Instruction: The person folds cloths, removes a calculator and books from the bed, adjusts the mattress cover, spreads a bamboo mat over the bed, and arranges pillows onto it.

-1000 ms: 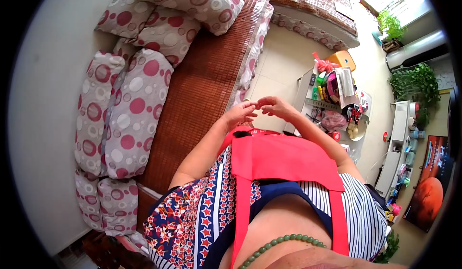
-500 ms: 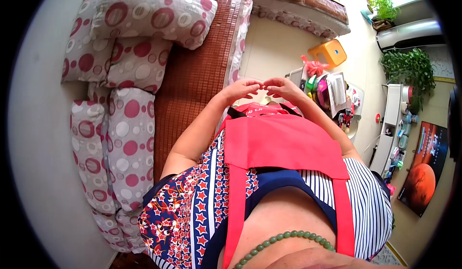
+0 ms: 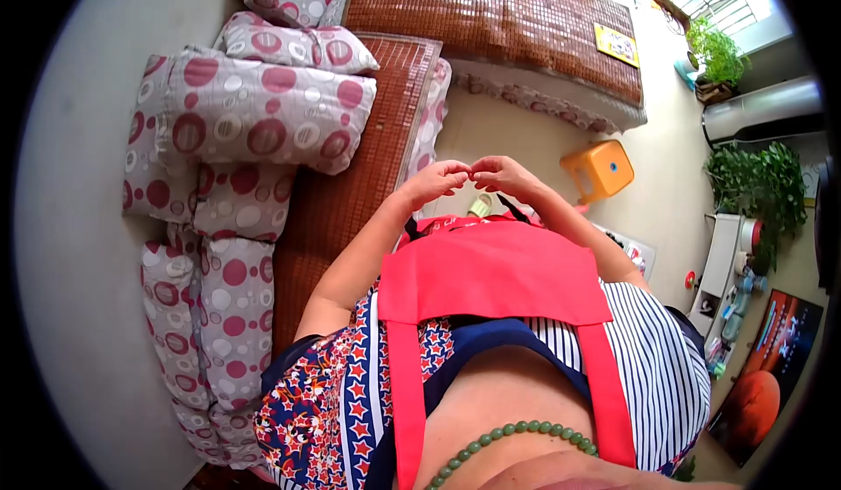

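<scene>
In front of my waist, my left hand (image 3: 437, 183) and my right hand (image 3: 503, 177) are raised with their fingertips meeting or nearly so. The fingers of both look loosely bent and stretched out, and I see nothing held in them. Just below the hands is the red apron (image 3: 491, 271) I wear, with dark straps near its upper edge. A pale green slipper (image 3: 479, 205) shows on the floor beneath, between my forearms. My right forearm partly hides a white tray (image 3: 642, 255) with things on it.
At left, a sofa with a brown bead mat (image 3: 328, 253) bears spotted cushions (image 3: 263, 109). Ahead is another matted seat (image 3: 499, 26) with a yellow booklet (image 3: 617, 44). An orange stool (image 3: 604, 170) stands on the floor. A white cabinet (image 3: 718, 262) and a screen (image 3: 771, 367) are at right.
My view has shifted, so the far seat shows more and the stool sits lower. The pile of goods beside my right arm is now mostly hidden. My hands stay together at the fingertips.
</scene>
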{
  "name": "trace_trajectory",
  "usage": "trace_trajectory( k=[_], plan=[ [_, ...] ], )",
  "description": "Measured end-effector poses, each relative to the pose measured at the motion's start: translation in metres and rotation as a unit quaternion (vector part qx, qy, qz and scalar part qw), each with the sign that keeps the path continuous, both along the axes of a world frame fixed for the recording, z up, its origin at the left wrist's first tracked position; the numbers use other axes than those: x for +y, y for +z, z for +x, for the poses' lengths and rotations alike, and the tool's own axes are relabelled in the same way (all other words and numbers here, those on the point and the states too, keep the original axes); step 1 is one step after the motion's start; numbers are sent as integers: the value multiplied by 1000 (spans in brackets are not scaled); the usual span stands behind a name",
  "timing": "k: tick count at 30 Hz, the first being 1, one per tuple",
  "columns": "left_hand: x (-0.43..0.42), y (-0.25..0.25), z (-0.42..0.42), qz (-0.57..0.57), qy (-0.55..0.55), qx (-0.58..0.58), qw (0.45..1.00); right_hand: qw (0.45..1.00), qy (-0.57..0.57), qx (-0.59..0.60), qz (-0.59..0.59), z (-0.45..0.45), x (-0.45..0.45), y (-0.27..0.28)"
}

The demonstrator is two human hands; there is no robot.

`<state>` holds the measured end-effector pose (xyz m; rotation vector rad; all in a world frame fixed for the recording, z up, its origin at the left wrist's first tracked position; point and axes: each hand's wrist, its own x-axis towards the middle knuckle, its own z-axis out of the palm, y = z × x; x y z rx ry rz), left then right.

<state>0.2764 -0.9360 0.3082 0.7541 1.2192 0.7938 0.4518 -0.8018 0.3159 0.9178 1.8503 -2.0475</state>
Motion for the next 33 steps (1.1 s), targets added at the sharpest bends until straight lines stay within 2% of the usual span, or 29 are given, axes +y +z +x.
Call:
trace_trajectory(
  k=[4, 7, 11, 14, 19, 22, 31, 33],
  plan=[
    [59, -6, 5, -5, 50, 6, 999, 1000, 13, 9, 15, -6, 64, 0],
    [97, -8, 10, -25, 79, -48, 995, 1000, -8, 11, 15, -3, 98, -2],
    [156, -22, -1, -6, 25, -18, 1000, 999, -50, 20, 2, -1, 141, -8],
    [203, -48, -11, -16, 2, -63, 998, 998, -66, 10, 3, -5, 181, -12],
    [302, -25, -35, -25, -37, -54, 998, 995, -92, -9, 23, -20, 266, -4],
    [370, -29, -59, -4, -93, -55, 994, 990, -139, -26, 27, -34, 321, -8],
    [533, -44, -113, 27, -156, -21, 987, 975, -220, -31, -10, -82, 457, -11],
    [562, -45, -118, 28, -172, -17, 985, 978, -207, -30, -18, -90, 483, -15]
  ],
)
